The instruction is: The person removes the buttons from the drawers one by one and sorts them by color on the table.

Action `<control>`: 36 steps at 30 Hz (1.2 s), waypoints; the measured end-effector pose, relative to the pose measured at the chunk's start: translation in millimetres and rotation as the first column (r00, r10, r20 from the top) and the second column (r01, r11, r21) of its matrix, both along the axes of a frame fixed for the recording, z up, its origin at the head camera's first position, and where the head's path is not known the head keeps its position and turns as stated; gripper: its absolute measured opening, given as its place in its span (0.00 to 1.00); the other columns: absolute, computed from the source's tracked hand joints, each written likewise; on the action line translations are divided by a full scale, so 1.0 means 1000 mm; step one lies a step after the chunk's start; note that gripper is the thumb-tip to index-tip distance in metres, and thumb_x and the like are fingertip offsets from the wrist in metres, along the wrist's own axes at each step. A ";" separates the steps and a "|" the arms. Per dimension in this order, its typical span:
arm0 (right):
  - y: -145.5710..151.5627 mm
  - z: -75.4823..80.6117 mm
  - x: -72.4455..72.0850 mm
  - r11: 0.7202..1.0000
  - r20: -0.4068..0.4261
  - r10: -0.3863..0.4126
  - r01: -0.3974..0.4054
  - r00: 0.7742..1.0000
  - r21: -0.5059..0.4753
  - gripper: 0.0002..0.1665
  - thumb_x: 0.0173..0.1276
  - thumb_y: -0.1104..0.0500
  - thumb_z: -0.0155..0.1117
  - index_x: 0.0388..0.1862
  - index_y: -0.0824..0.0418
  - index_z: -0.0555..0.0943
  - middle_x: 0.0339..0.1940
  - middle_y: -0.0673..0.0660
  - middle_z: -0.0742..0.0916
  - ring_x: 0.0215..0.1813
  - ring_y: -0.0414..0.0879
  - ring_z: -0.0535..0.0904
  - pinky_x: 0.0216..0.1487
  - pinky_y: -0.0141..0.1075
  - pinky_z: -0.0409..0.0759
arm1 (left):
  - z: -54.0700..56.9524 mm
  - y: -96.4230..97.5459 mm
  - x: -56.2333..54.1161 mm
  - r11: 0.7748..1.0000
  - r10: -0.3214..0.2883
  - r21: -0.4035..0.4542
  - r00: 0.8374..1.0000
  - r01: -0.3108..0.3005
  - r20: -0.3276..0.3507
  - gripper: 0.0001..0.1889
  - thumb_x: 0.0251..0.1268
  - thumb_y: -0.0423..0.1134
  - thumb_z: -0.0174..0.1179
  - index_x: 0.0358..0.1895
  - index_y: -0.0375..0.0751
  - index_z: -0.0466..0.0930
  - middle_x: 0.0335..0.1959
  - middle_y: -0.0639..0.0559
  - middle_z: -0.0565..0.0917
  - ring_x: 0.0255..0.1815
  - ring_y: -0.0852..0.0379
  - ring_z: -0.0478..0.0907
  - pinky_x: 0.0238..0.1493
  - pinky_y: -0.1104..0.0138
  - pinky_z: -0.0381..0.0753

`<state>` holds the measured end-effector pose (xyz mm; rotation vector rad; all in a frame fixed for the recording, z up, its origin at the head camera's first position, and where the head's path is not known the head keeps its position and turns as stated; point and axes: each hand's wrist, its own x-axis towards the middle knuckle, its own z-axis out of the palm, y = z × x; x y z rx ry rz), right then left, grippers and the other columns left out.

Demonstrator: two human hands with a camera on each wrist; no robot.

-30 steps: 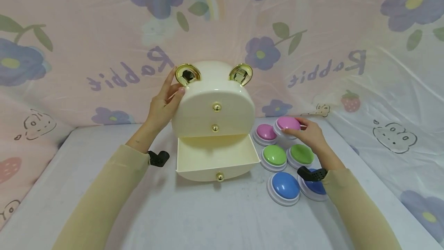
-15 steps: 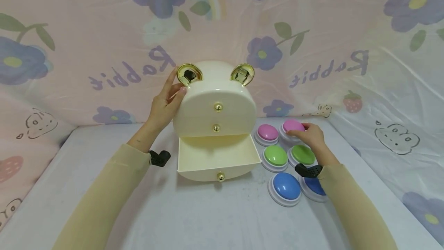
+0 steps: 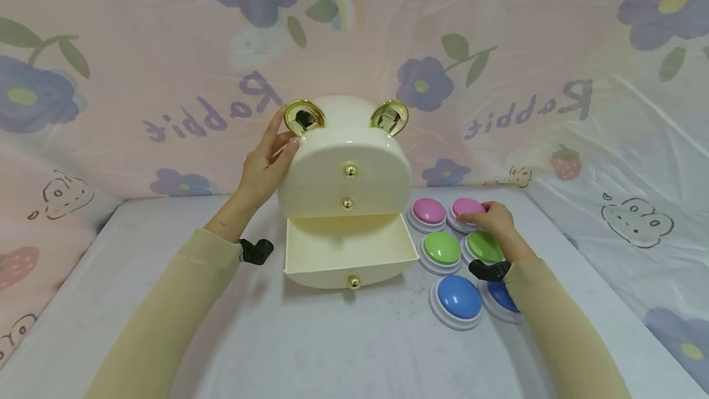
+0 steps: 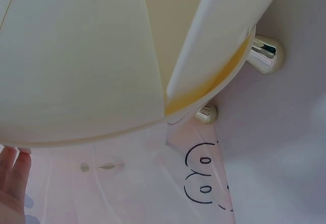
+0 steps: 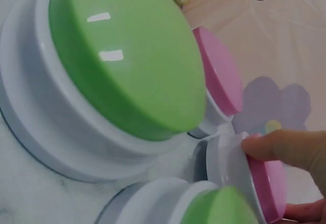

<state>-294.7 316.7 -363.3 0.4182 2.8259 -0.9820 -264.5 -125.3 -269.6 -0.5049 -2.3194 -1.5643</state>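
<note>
A cream storage box (image 3: 321, 183) with gold ears and gold knobs stands mid-table in the head view, its bottom drawer (image 3: 338, 248) pulled out. My left hand (image 3: 263, 171) rests on the box's upper left side, thumb at the front and fingers by the left ear (image 3: 303, 118). At the right, my right hand (image 3: 498, 225) pinches the back-right pink push button (image 3: 467, 207), which sits low at the table. The right wrist view shows the thumb (image 5: 267, 145) at this button's edge, with other fingers partly hidden beyond it. Another pink button (image 3: 429, 210) stands just left.
Two green buttons (image 3: 442, 248) and two blue buttons (image 3: 460, 297) stand in rows nearer me, right of the drawer. The right forearm overlaps the right-hand blue button (image 3: 503, 295). Behind the white table (image 3: 332, 350) hangs a pink floral cloth (image 3: 354, 60).
My right hand has lowered the pink button from above the back of the table and brought it slightly right, beside the other pink one. The left hand has kept its place on the box.
</note>
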 end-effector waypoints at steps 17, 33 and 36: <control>0.002 -0.004 0.000 0.999 0.043 0.046 -0.046 0.998 -0.008 0.54 0.63 0.43 0.62 0.69 0.81 0.52 0.66 0.80 0.63 0.65 0.69 0.62 0.70 0.56 0.62 | -0.020 -0.006 -0.024 1.000 0.015 -0.005 0.999 -0.015 -0.029 0.33 0.73 0.48 0.50 0.75 0.73 0.46 0.64 0.45 0.75 0.68 0.48 0.70 0.70 0.52 0.67; -0.032 0.018 0.012 0.981 -0.277 -0.017 -0.039 0.961 -0.193 0.45 0.65 0.48 0.65 0.72 0.68 0.59 0.70 0.73 0.66 0.72 0.66 0.61 0.71 0.53 0.64 | 0.007 0.003 0.008 1.000 0.001 0.005 1.000 -0.001 0.015 0.32 0.75 0.40 0.47 0.77 0.53 0.45 0.65 0.35 0.72 0.68 0.41 0.67 0.70 0.50 0.65; -0.041 0.022 0.019 0.972 -0.322 -0.017 -0.060 0.947 -0.229 0.42 0.65 0.48 0.65 0.70 0.68 0.63 0.69 0.71 0.69 0.70 0.64 0.64 0.70 0.52 0.66 | 0.006 0.003 0.007 1.000 -0.002 0.011 1.000 0.002 0.012 0.32 0.75 0.40 0.47 0.77 0.54 0.46 0.65 0.35 0.72 0.68 0.41 0.68 0.70 0.49 0.65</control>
